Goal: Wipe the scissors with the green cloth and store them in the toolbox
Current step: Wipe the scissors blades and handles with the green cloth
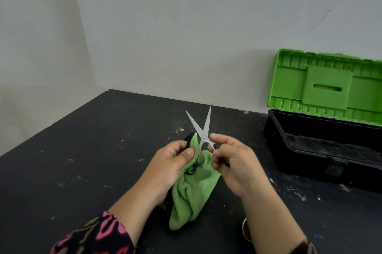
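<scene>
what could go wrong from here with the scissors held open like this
The scissors are spread open, and the right hand pinches them just below the pivot; a slip might nick a finger. The left hand holds the green cloth against one handle, so cloth could snag if the blades close. Put into the toolbox open, the points could catch.
</scene>
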`<state>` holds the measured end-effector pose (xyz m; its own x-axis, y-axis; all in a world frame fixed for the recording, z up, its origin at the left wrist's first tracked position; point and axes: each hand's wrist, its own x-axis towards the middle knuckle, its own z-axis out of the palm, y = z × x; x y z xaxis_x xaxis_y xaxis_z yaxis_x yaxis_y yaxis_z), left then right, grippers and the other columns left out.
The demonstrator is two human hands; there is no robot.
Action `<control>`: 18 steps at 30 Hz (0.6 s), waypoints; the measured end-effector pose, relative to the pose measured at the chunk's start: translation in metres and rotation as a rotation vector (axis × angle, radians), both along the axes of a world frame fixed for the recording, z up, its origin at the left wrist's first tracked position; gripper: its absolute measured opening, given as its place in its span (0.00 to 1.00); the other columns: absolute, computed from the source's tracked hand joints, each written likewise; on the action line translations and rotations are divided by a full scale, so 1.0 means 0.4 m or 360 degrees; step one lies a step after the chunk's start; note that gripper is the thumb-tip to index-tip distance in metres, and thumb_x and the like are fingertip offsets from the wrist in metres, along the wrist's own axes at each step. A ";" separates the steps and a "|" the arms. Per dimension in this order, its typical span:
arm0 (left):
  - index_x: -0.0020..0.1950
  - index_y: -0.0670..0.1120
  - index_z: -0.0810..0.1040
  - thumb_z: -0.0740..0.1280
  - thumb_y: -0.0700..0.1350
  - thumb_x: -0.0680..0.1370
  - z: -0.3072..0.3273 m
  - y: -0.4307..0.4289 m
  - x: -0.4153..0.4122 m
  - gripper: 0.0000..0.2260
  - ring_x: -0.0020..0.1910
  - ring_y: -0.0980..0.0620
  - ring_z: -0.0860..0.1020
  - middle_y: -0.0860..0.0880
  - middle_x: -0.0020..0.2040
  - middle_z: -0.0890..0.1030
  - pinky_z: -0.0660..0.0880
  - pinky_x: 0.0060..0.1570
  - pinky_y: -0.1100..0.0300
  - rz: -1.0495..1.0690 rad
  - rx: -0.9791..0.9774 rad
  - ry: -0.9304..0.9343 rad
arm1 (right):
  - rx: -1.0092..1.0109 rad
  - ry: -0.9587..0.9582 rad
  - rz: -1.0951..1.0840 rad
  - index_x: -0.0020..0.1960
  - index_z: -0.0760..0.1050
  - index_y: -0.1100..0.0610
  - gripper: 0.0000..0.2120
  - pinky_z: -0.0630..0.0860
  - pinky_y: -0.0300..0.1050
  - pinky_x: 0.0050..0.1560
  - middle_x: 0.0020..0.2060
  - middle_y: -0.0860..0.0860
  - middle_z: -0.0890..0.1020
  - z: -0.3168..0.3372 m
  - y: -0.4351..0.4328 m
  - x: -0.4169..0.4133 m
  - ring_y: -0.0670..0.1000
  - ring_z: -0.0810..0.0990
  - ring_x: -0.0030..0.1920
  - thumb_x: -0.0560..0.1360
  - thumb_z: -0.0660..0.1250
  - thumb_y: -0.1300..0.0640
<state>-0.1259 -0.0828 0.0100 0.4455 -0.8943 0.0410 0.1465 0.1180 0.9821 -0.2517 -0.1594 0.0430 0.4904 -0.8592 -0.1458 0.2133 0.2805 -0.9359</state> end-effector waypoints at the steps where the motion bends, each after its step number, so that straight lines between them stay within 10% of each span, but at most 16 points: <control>1: 0.50 0.43 0.81 0.65 0.38 0.78 -0.001 -0.001 -0.001 0.06 0.41 0.48 0.82 0.43 0.43 0.85 0.79 0.44 0.56 0.0011 -0.0017 0.0010 | 0.0063 -0.0056 -0.0022 0.51 0.77 0.63 0.16 0.70 0.42 0.31 0.34 0.58 0.79 0.000 -0.004 -0.002 0.49 0.74 0.30 0.70 0.57 0.75; 9: 0.46 0.45 0.82 0.66 0.37 0.76 0.001 0.002 -0.008 0.07 0.40 0.52 0.82 0.47 0.40 0.85 0.78 0.42 0.61 0.0113 -0.0106 0.0091 | 0.0604 -0.0661 -0.0080 0.48 0.78 0.62 0.10 0.78 0.49 0.50 0.37 0.58 0.82 -0.024 0.038 0.039 0.54 0.82 0.41 0.73 0.60 0.69; 18: 0.41 0.46 0.83 0.67 0.38 0.76 -0.002 -0.007 0.004 0.08 0.37 0.49 0.82 0.43 0.39 0.84 0.78 0.40 0.57 0.0059 -0.0068 0.0223 | 0.0260 -0.0544 -0.0190 0.50 0.78 0.59 0.09 0.79 0.50 0.40 0.41 0.58 0.82 -0.038 0.040 0.043 0.55 0.83 0.43 0.75 0.61 0.66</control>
<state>-0.1243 -0.0858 0.0092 0.4823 -0.8759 0.0135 0.2765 0.1669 0.9464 -0.2344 -0.1435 0.0280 0.4322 -0.8922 -0.1308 0.5449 0.3739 -0.7505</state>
